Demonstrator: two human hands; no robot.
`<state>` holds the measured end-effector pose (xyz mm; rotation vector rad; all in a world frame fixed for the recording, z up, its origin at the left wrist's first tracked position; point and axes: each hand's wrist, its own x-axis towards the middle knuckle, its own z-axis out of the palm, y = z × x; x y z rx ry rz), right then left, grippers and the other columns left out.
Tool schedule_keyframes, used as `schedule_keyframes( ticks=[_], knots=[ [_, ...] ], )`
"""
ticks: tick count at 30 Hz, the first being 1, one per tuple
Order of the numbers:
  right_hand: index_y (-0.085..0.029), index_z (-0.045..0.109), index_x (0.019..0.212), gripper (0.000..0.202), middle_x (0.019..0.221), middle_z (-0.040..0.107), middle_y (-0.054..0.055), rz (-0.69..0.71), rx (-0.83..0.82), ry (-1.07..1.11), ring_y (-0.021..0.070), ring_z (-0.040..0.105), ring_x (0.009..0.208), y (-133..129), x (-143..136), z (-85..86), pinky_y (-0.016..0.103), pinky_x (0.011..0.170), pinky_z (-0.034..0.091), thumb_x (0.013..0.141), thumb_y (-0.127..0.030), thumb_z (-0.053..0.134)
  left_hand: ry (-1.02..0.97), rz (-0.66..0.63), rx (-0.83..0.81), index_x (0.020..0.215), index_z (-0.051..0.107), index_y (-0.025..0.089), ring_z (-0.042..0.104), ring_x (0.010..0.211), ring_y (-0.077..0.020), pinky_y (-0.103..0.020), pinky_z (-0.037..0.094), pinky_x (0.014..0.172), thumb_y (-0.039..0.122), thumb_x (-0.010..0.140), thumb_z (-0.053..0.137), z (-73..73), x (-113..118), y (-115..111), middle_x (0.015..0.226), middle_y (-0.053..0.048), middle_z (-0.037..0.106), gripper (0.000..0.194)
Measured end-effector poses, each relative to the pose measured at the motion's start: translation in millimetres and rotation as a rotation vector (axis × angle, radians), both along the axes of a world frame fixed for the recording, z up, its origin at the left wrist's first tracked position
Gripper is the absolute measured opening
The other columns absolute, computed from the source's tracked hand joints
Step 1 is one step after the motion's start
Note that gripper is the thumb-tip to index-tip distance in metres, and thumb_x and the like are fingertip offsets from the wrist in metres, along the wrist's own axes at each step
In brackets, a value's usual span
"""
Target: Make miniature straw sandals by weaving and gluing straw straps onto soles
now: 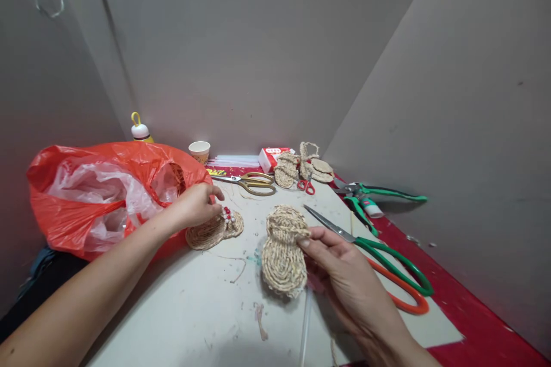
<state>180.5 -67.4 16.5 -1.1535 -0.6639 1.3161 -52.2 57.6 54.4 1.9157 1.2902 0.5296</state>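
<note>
My right hand [340, 264] pinches the edge of a small woven straw slipper [284, 272] with a band across it, raised a little above the white board. To the left, my left hand [200, 205] hovers over another straw slipper [206, 235] lying beside the red bag. Red and white beads [228, 215] decorate that slipper's band, near my left fingertips. These fingers are bent and apart, with nothing visible between them; whether they touch the slipper I cannot tell. Large scissors [387, 269] with green and orange handles lie partly behind my right hand.
A red plastic bag [172, 155] fills the left side. Toward the back are a paper cup [199, 152], brass-handled scissors [258, 182], a red-white box [269, 159], small red scissors [306, 186] and more straw pieces [285, 171]. Green-handled pliers [387, 192] rest by the right wall.
</note>
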Motion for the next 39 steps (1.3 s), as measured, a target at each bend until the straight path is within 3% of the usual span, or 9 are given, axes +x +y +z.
schedule_keyframes(
  ticks=[4,9,17,23,27,31,36,39],
  knots=[
    [-0.018,0.062,0.074,0.031,0.057,0.056,-0.006,0.026,0.003,-0.01,0.0037,0.041,0.044,-1.7,-1.5,1.9,0.012,0.037,0.027,0.057,-0.029,0.086,0.014,-0.119,-0.149,0.115,0.064,0.017,0.051,0.042,-0.0104,-0.02,0.033,0.046,0.015,0.068,0.054,-12.0,1.0,-0.4,0.051,0.005,0.058,0.048],
    [-0.018,0.062,0.073,0.031,0.057,0.055,-0.006,0.031,-0.009,-0.025,0.0044,0.044,0.047,-3.2,-5.2,0.8,0.014,0.043,0.032,0.057,-0.03,0.087,-0.075,-0.179,-0.268,0.114,0.063,0.018,0.058,0.047,-0.0122,-0.02,0.039,0.046,0.02,0.072,0.057,-19.1,3.7,3.0,0.055,0.004,0.059,0.043],
    [-0.018,0.063,0.073,0.03,0.056,0.056,-0.007,0.05,0.008,-0.04,0.0032,0.038,0.045,-3.4,-7.7,1.0,0.015,0.04,0.025,0.058,-0.03,0.086,-0.25,-0.138,-0.409,0.106,0.064,0.014,0.059,0.044,-0.0111,-0.021,0.042,0.047,0.025,0.074,0.065,-21.6,9.4,3.5,0.055,0.002,0.064,0.034],
    [-0.019,0.062,0.074,0.032,0.058,0.055,-0.007,0.048,0.007,-0.055,0.0044,0.042,0.048,-3.6,-7.0,-2.8,0.016,0.044,0.03,0.061,-0.037,0.085,-0.374,-0.048,-0.535,0.117,0.058,0.011,0.045,0.033,-0.0062,-0.018,0.031,0.039,0.028,0.075,0.067,-31.3,18.9,-0.4,0.045,0.002,0.06,0.046],
    [-0.019,0.062,0.076,0.034,0.061,0.057,-0.006,0.049,-0.013,-0.052,0.0068,0.047,0.051,-3.7,-7.3,-5.4,0.018,0.048,0.035,0.058,-0.036,0.086,-0.489,-0.009,-0.589,0.109,0.059,0.012,0.04,0.037,-0.0018,-0.017,0.026,0.038,0.026,0.071,0.07,-36.2,25.2,-3.1,0.069,-0.004,0.069,0.042],
    [-0.019,0.062,0.074,0.035,0.063,0.059,-0.004,0.038,-0.011,-0.061,0.0093,0.051,0.056,-4.0,-8.5,-4.0,0.02,0.053,0.038,0.055,-0.034,0.087,-0.555,0.008,-0.574,0.104,0.057,0.013,0.036,0.039,-0.0005,-0.017,0.021,0.039,0.022,0.073,0.067,-25.6,26.9,-8.0,0.078,-0.005,0.069,0.034],
    [-0.018,0.064,0.075,0.032,0.064,0.062,-0.003,0.019,0.012,-0.066,0.0102,0.051,0.057,-5.7,-8.9,-1.9,0.02,0.053,0.039,0.058,-0.035,0.086,-0.544,-0.028,-0.461,0.108,0.052,0.016,0.059,0.062,-0.0102,-0.02,0.039,0.055,0.018,0.076,0.064,-1.0,25.6,-18.9,0.073,-0.004,0.068,0.035],
    [-0.018,0.065,0.074,0.032,0.066,0.064,-0.002,0.027,0.018,-0.07,0.011,0.054,0.06,-6.4,-8.7,-1.2,0.02,0.055,0.04,0.056,-0.031,0.087,-0.451,-0.071,-0.401,0.112,0.05,0.015,0.057,0.059,-0.0104,-0.021,0.039,0.055,0.02,0.077,0.061,2.5,26.2,-23.5,0.068,-0.001,0.063,0.037]
  ],
)
